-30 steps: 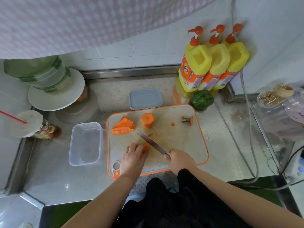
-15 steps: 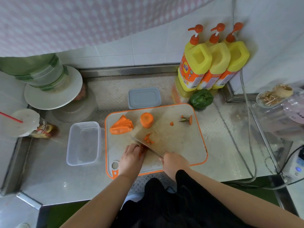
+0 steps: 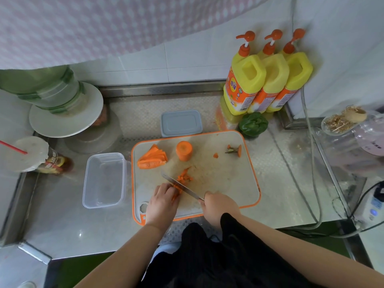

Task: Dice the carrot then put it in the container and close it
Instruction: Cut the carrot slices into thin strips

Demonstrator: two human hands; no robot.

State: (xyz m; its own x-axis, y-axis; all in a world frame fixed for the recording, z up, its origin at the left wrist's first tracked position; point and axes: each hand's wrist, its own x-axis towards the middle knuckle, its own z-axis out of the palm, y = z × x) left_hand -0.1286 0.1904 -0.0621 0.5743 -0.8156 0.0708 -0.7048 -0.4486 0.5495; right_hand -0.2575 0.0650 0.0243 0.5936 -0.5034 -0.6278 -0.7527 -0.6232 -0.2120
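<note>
On the cutting board (image 3: 228, 183) lay one carrot chunk (image 3: 184, 150), one stack of slices (image 3: 152, 157) and one pile of diced bits (image 3: 184, 177). The left hand (image 3: 163, 201) pinched carrot strips (image 3: 176, 191); the right hand (image 3: 220, 205) gripped one knife (image 3: 180, 185). One container (image 3: 105, 179) stood beside the board.

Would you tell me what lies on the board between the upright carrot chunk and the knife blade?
In the head view, a small pile of diced carrot lies between the carrot chunk and the knife.
</note>
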